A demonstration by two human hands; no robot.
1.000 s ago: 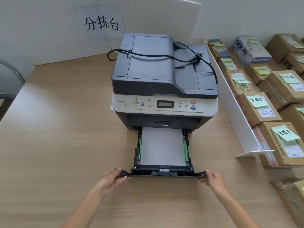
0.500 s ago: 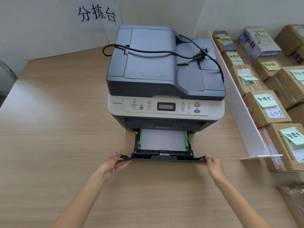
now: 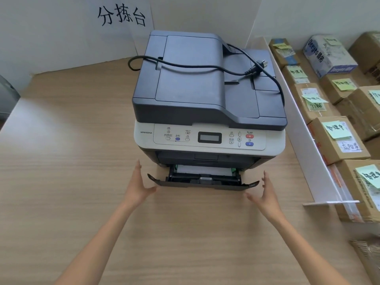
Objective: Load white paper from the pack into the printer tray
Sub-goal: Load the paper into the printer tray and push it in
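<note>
A dark grey and cream printer (image 3: 205, 89) stands on the wooden table. Its black paper tray (image 3: 203, 185) sticks out only a little at the bottom front. A thin strip of white paper (image 3: 203, 170) shows inside the tray between green guides. My left hand (image 3: 137, 188) is at the tray's left corner, fingers spread, thumb by the front panel. My right hand (image 3: 265, 196) is beside the right corner, fingers spread, thumb just below the panel. Neither hand grips the tray. No paper pack is in view.
A black power cord (image 3: 205, 66) with its plug lies loose on the printer lid. A white divider board (image 3: 298, 130) runs along the table's right side, with several cardboard boxes (image 3: 337, 140) bearing green notes beyond it. A paper sign (image 3: 121, 16) hangs on the back wall.
The tray has slid most of the way into the printer, hiding nearly all the paper. Both hands moved forward with it and have now opened off the tray's corners.
</note>
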